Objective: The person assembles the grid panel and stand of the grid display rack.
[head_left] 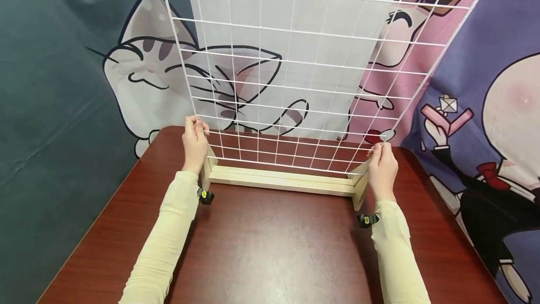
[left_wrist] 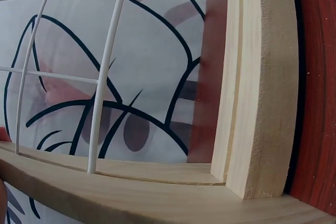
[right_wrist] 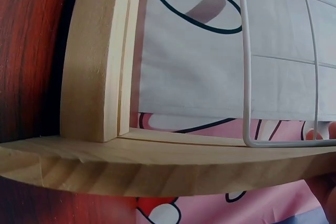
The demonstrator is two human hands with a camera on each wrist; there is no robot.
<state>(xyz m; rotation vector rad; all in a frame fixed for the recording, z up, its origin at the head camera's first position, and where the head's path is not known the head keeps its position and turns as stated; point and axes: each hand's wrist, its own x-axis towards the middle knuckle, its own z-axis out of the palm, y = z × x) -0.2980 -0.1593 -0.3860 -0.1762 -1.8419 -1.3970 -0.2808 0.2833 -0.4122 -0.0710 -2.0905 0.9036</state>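
We see a tall white grid panel of coated wire (head_left: pixel 295 62) standing on its short side between our two hands, its long axis running upward until the top passes out of the head view. Its lower part sits within a pale wooden frame near the far edge of the dark reddish-brown table (head_left: pixel 270 247): a left side board (head_left: pixel 206 172) toward the far left corner, a right side board (head_left: pixel 359 186) toward the far right corner, and a low pale crossbar (head_left: pixel 278 179) joining them, roughly along that far edge.

Our left hand (head_left: pixel 195 142) has its fingers curled in on the panel's left edge at the top of the left side board; our right hand (head_left: pixel 383 168) does likewise on the right. Neither hand is nearer overall: each has its own edge, and most of the panel rises above both grips.

The relation that counts, we judge, is below the grips: the panel's bottom wire (right_wrist: pixel 246 77) runs parallel to the crossbar but hangs apart from it, over the lengthwise groove (left_wrist: pixel 237 66) in its top. At the left, the wire ends meet the slot (left_wrist: pixel 157 180) of the board; at the right, the rounded corner lies along the matching slot, how deep we cannot tell. Nor can we tell whether both ends hang equally high.
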